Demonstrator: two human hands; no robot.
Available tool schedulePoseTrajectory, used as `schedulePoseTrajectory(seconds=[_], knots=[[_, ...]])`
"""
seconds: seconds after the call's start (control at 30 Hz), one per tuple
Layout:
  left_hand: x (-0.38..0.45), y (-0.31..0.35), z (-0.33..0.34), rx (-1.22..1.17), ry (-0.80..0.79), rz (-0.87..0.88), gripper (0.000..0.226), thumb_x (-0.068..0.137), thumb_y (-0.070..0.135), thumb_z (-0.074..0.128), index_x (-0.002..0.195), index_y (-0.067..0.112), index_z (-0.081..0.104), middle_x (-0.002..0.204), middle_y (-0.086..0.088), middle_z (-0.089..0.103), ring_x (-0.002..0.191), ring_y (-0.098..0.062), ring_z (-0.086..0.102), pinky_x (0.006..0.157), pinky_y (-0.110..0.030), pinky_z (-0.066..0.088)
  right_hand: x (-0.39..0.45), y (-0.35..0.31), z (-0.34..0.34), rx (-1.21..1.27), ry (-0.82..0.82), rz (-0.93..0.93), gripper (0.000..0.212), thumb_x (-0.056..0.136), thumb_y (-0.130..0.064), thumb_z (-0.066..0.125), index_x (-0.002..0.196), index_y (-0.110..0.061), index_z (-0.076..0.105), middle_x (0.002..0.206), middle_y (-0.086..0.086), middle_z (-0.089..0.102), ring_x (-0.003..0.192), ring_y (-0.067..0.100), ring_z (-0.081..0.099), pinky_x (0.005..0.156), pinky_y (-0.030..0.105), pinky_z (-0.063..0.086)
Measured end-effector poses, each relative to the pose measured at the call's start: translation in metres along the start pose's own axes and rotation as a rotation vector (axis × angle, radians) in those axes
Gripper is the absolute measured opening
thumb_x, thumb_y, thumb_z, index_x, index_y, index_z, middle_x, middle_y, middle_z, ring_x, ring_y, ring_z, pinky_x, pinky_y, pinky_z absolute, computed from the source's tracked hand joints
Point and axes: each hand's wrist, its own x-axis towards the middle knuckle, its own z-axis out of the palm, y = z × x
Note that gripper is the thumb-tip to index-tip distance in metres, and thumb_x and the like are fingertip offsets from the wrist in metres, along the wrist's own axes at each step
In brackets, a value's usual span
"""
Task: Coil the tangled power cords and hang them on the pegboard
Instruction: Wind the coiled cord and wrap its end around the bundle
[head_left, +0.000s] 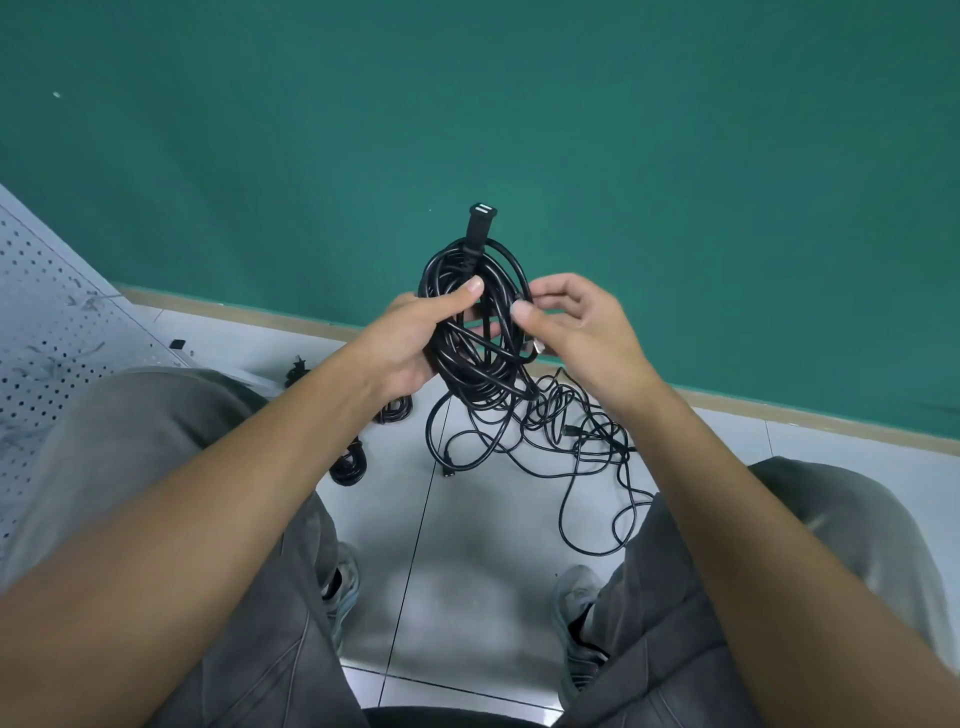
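Black coil of power cord (480, 332) held up between the knees, over the tiled floor (467, 571), plug end (482, 218) sticking up above the loops. Left hand (410, 343) wrapped round the bundle, thumb pressed across the front strands. Right hand (576, 327) pinching a strand at the coil's right edge, fingers curled on it. Loose tangle (561, 441) trailing from the coil's bottom down onto the floor, not yet wound in. Two finished-looking bundles (363, 441) on the floor near the left knee; pegboard (47, 322) leaning at far left, well apart from the hands. Risks, as judged: knots in the floor tangle snagging when pulled up, jerking loops out of the left grip; uneven loops slipping and the coil unravelling; second cord possibly caught in the same tangle, cannot tell from here.
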Motion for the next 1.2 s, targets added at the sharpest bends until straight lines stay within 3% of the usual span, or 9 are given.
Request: schedulePoseTrajectory(seconds=[0.17,0.4,0.53,0.63,0.7,0.8,0.93,1.07,1.2], knots=[[0.001,-0.005,0.000,0.060,0.005,-0.015,0.033,0.101,0.022,0.064,0.125,0.000,0.068,0.118,-0.016,0.075,0.108,-0.031,0.074,0.078,-0.039,0.063,0.004,0.004,0.003,-0.091,0.022,-0.011,0.019,0.091,-0.006,0.073,0.108,-0.013,0.067,0.110,0.013,0.073,0.087,0.036,0.075,0.088,0.049,0.060],[0.001,-0.005,0.000,0.055,-0.044,-0.044,0.036,0.104,0.022,0.060,0.132,0.001,0.064,0.124,-0.020,0.072,0.115,-0.036,0.071,0.095,-0.047,0.059,-0.001,-0.002,-0.009,-0.007,0.008,0.019,0.013,0.097,-0.008,0.067,0.109,-0.006,0.070,0.097,0.016,0.073,0.072,0.013,0.068,0.071,0.020,0.055],[0.000,-0.004,0.002,0.020,-0.033,-0.056,0.028,0.103,0.028,0.059,0.122,0.011,0.070,0.116,-0.010,0.076,0.102,-0.024,0.076,0.082,-0.036,0.062,-0.003,-0.004,-0.009,0.094,-0.031,0.052,0.016,0.101,-0.010,0.062,0.113,-0.010,0.072,0.094,0.003,0.076,0.080,0.007,0.072,0.072,0.019,0.056],[-0.001,-0.005,0.004,-0.039,-0.026,-0.039,0.031,0.103,0.027,0.058,0.125,0.009,0.068,0.111,-0.009,0.076,0.084,-0.017,0.075,0.072,-0.027,0.060,-0.006,-0.003,-0.003,0.168,-0.071,0.035,0.024,0.102,-0.005,0.058,0.123,-0.005,0.069,0.100,0.013,0.078,0.093,0.019,0.076,0.082,0.029,0.058],[0.000,-0.006,0.005,-0.099,-0.012,0.000,0.031,0.103,0.024,0.057,0.127,0.007,0.067,0.120,-0.012,0.074,0.095,-0.020,0.075,0.078,-0.027,0.060,-0.006,-0.001,0.004,0.155,-0.060,0.036,0.033,0.107,-0.009,0.051,0.137,-0.011,0.063,0.113,0.013,0.076,0.105,0.016,0.073,0.089,0.030,0.058],[0.004,-0.009,0.007,-0.132,0.010,0.055,0.039,0.103,0.021,0.059,0.136,-0.001,0.062,0.132,-0.017,0.068,0.109,-0.024,0.071,0.089,-0.032,0.059,-0.006,0.010,0.023,0.064,-0.103,0.028,0.057,0.104,-0.037,0.056,0.157,-0.028,0.036,0.140,-0.002,0.062,0.133,0.009,0.055,0.116,0.038,0.041],[0.004,-0.009,0.010,-0.098,0.068,0.081,0.034,0.102,0.016,0.062,0.131,-0.001,0.065,0.113,-0.011,0.074,0.096,-0.027,0.073,0.083,-0.036,0.061,-0.008,0.015,0.040,-0.316,-0.080,-0.053,0.113,0.073,-0.060,0.084,0.159,-0.033,0.017,0.150,-0.004,0.036,0.143,0.013,0.025,0.118,0.037,0.026],[0.001,-0.005,0.011,-0.016,0.028,0.092,0.018,0.102,0.014,0.061,0.115,0.006,0.071,0.100,-0.006,0.077,0.091,-0.023,0.075,0.075,-0.032,0.062,0.002,0.012,0.032,-0.271,-0.042,-0.058,0.101,0.061,-0.051,0.095,0.140,-0.026,0.038,0.134,-0.011,0.042,0.133,0.008,0.040,0.113,0.036,0.040],[-0.001,-0.004,0.013,0.077,-0.044,0.098,0.023,0.104,0.015,0.058,0.117,0.000,0.068,0.107,-0.014,0.072,0.091,-0.023,0.072,0.078,-0.033,0.060,0.008,0.014,0.028,-0.570,-0.095,-0.093,0.094,0.060,-0.064,0.089,0.135,-0.028,0.045,0.122,-0.011,0.048,0.136,0.016,0.034,0.112,0.036,0.037]])
